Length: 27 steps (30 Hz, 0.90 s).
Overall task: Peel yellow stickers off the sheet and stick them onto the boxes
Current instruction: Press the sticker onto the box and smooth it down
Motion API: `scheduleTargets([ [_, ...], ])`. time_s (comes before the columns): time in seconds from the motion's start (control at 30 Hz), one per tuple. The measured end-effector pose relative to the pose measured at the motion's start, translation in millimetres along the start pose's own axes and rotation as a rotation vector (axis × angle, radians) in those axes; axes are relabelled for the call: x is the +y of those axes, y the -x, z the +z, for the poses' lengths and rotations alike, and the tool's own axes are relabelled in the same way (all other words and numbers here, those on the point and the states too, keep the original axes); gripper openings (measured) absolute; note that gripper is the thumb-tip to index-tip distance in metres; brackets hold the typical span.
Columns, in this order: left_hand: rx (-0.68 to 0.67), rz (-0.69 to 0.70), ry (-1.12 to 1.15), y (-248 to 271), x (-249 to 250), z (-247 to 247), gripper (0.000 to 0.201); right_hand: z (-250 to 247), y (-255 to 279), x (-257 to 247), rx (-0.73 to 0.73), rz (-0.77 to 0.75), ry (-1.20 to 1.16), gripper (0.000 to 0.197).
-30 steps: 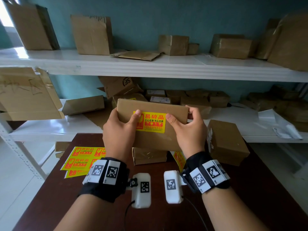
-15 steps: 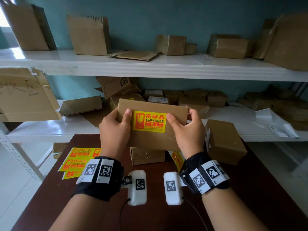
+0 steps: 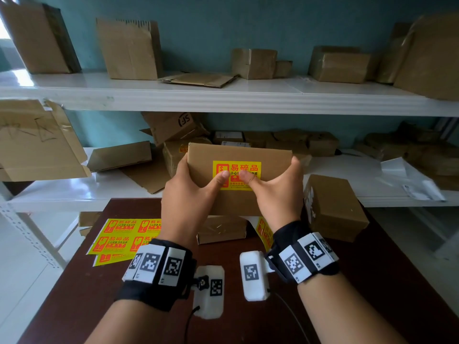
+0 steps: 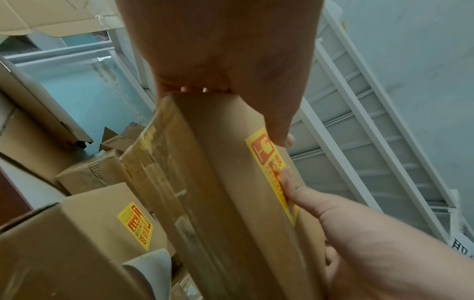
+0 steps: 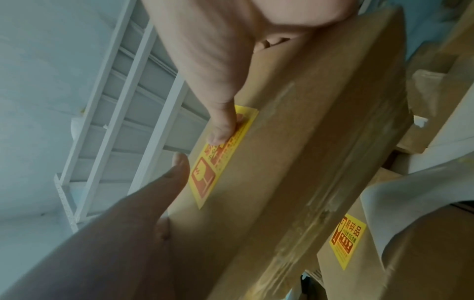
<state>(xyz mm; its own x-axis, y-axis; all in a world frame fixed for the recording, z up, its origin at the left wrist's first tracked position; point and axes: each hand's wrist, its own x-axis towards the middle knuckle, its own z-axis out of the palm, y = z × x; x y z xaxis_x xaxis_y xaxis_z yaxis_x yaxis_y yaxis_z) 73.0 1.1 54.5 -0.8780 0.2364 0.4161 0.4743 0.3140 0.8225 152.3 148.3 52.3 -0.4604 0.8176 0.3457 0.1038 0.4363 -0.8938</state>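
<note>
Both hands hold one cardboard box (image 3: 238, 180) up in the air. The left hand (image 3: 185, 202) and right hand (image 3: 275, 197) wrap their fingers round its two ends. Both thumbs press on the yellow sticker (image 3: 237, 173), side by side near its middle. This looks like the rubbing-down step. Next, I think the thumbs should slide out to the sticker's edges, then the box goes down. One sticker sheet (image 3: 124, 238) lies on the table (image 3: 372, 281), below the left hand, showing about five stickers. Two more boxes rest under the hands, one box (image 3: 335, 207) beside the right hand.
</note>
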Motion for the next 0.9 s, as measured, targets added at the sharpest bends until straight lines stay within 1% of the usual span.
scheduleTargets([
  [0.1, 0.002, 0.02, -0.039, -1, 3, -3, 0.084, -2, -3, 2, -0.006, 0.024, -0.041, 0.115],
  [0.23, -0.014, 0.017, -0.031, -2, 6, -5, 0.082, -4, -7, 4, 0.012, 0.023, -0.071, 0.111],
  [0.4, -0.037, -0.004, -0.016, 0, 8, -4, 0.08, -3, -8, 9, 0.022, 0.022, -0.102, 0.091],
  [0.5, -0.047, -0.007, -0.018, 0, 8, -4, 0.08, -5, -10, 9, 0.02, 0.014, -0.111, 0.083],
  [0.7, -0.057, -0.033, -0.025, 1, 7, -2, 0.083, -8, -11, 9, 0.017, 0.011, -0.104, 0.072],
  [0.83, -0.017, -0.074, -0.037, 0, 7, -3, 0.093, -5, -7, 7, -0.002, -0.006, -0.092, 0.059],
  [0.9, 0.017, -0.092, -0.054, -2, 7, -5, 0.099, -2, -3, 7, -0.021, -0.026, -0.075, 0.059],
])
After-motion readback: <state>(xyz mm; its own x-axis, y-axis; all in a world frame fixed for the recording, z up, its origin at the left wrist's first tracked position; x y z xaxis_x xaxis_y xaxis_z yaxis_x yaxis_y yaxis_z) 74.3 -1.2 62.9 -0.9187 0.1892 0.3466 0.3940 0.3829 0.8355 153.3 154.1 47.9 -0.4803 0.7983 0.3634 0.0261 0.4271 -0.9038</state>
